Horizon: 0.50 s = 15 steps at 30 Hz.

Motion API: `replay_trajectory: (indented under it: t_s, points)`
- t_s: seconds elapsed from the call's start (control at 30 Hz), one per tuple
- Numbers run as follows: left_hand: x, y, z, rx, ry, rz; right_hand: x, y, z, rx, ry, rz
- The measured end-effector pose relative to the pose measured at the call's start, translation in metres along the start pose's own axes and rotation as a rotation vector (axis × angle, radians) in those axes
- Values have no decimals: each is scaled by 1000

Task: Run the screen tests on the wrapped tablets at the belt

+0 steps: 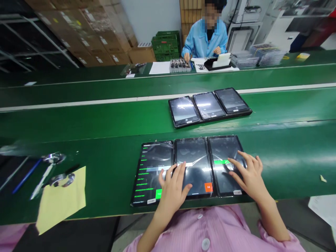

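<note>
Three tablets lie side by side on the green bench in front of me. The left tablet (149, 171) shows green lines of text and a green button. On the middle tablet (195, 157) there is an orange-red "Fail" button near the bottom. A short green bar is lit on the right tablet (223, 147). My left hand (173, 187) is over the seam of the left and middle tablets, fingers stretched, holding nothing. Above the right tablet is my right hand (248, 175), its fingers spread and empty. Whether the fingertips touch glass I cannot tell.
Three more tablets (210, 105) sit on a black tray on the green conveyor (105, 119). At left lie a yellow paper (65, 199), a roll of tape (62, 180) and pens (27, 175). Across the line, a person in a blue coat (195, 36) works beside stacked trays (267, 54).
</note>
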<state>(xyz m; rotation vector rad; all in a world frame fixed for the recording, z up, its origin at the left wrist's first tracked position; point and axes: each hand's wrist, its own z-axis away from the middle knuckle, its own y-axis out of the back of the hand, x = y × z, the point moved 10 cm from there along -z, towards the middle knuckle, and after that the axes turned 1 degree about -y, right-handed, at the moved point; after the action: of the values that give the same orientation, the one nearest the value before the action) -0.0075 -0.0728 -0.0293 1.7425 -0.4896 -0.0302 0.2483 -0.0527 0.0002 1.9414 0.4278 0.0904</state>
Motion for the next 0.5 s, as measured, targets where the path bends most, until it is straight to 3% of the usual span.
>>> replay_trajectory:
  t_s: [0.13,0.37,0.5]
  points:
    - [-9,10,1,15,2,-12,10,5,4,26,-17,10]
    - [-103,53,39,231,337,-95,23,7,8,21,-28,11]
    - [-131,58,52,139,363,-120,15,13,-8,31,35,4]
